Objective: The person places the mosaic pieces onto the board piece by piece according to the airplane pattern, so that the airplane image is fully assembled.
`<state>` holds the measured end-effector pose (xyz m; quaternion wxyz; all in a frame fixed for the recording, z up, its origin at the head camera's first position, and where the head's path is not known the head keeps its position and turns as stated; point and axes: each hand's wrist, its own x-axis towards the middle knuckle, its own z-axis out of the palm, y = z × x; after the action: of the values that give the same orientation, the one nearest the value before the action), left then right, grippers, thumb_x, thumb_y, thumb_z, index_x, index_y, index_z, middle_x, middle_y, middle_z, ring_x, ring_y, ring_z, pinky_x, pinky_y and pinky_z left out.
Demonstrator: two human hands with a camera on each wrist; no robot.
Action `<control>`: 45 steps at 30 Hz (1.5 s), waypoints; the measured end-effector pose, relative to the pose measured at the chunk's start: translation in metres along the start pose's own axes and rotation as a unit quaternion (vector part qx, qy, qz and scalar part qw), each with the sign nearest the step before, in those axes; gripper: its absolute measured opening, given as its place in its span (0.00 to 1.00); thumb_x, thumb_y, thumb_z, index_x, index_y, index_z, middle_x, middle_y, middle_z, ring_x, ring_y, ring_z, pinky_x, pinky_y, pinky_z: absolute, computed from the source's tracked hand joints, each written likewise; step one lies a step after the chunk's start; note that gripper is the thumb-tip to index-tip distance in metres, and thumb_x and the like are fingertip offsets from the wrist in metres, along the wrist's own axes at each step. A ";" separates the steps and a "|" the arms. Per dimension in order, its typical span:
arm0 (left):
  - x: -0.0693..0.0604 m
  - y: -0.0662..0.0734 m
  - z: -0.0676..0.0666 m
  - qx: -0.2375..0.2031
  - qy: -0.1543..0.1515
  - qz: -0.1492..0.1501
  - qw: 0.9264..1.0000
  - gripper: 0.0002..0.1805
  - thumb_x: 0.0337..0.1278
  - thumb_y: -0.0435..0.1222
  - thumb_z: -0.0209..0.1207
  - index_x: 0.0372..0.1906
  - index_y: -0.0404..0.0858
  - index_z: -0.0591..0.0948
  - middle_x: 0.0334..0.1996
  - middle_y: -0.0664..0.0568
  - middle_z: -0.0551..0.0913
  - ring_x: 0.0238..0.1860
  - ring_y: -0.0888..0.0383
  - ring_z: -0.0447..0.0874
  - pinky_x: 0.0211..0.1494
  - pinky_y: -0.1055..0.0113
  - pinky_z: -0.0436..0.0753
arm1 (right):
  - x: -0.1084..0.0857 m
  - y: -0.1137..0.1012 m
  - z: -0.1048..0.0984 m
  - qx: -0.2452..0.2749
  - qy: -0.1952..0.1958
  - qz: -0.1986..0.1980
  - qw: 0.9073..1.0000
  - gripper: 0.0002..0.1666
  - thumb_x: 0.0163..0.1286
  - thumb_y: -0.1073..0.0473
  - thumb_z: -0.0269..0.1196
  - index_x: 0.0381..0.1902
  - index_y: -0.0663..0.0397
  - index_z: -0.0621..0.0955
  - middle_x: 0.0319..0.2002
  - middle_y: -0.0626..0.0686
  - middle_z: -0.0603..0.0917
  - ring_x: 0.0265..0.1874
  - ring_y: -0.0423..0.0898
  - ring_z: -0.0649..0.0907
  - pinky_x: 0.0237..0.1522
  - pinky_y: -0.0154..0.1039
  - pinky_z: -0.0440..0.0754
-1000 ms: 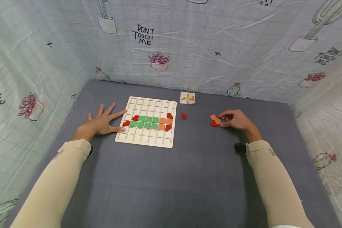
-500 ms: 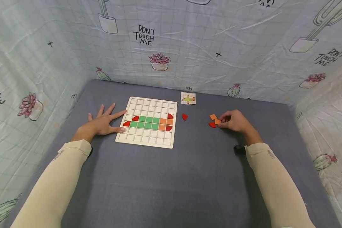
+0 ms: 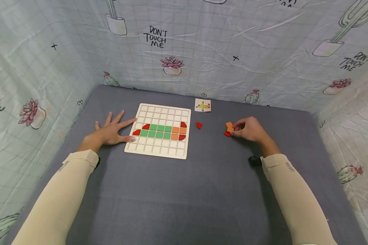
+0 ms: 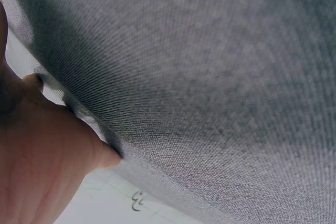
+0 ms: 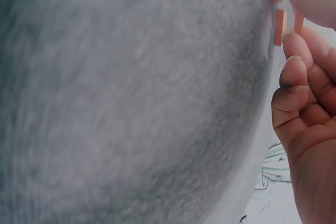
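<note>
In the head view my left hand [image 3: 108, 132] lies with fingers spread, thumb and index finger touching the left edge of a white gridded board [image 3: 154, 149]. Green squares [image 3: 156, 131], orange squares [image 3: 175, 133] and red quarter-round tiles sit in a band across the board. On the right, my right hand [image 3: 248, 129] pinches an orange square tile [image 5: 299, 23] between thumb and finger. Close to those fingertips lie another orange square tile [image 3: 228, 124] and a red quarter-round tile [image 3: 227, 134]. The left wrist view shows part of the left hand [image 4: 47, 150] and grey cloth.
A small pattern card [image 3: 202, 105] lies behind the board's right corner. One loose red quarter-round tile [image 3: 199, 125] rests between the board and the right hand. Patterned fabric walls [image 3: 202, 75] surround the grey table [image 3: 184, 190] at the back and sides.
My right hand has shifted slightly left, and the orange square tile at its fingertips is now pinched and appears lifted. The left hand and the board stay where they were.
</note>
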<state>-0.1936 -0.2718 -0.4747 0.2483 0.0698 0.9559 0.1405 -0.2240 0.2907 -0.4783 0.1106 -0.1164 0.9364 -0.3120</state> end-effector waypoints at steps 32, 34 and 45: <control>0.013 -0.015 0.009 -0.015 0.011 0.000 1.000 0.63 0.35 0.88 0.52 0.81 0.78 0.45 0.86 0.51 0.25 0.83 0.31 0.15 0.66 0.14 0.23 | 0.024 -0.049 0.026 0.010 -0.028 -0.051 0.998 0.12 0.64 0.57 0.76 0.41 0.58 0.91 0.33 0.55 0.89 0.29 0.46 0.82 0.32 0.39 0.81; 0.014 -0.016 0.009 -0.015 0.011 0.001 1.000 0.63 0.35 0.88 0.52 0.81 0.78 0.46 0.86 0.51 0.25 0.83 0.31 0.15 0.66 0.14 0.23 | 0.026 -0.051 0.029 0.012 -0.030 -0.055 0.998 0.11 0.63 0.57 0.76 0.40 0.57 0.91 0.33 0.54 0.89 0.29 0.47 0.81 0.32 0.39 0.80; 0.017 -0.019 0.012 -0.010 0.015 -0.002 1.000 0.63 0.34 0.89 0.51 0.81 0.78 0.45 0.86 0.51 0.25 0.83 0.31 0.15 0.66 0.14 0.23 | 0.037 -0.067 0.041 0.016 -0.026 -0.096 0.995 0.10 0.61 0.58 0.77 0.38 0.57 0.91 0.29 0.52 0.88 0.27 0.45 0.80 0.30 0.36 0.77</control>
<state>-0.2037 -0.2832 -0.4982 0.2347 0.0629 0.9582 0.1508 -0.2370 0.2047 -0.4743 0.1061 -0.2117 0.9128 -0.3327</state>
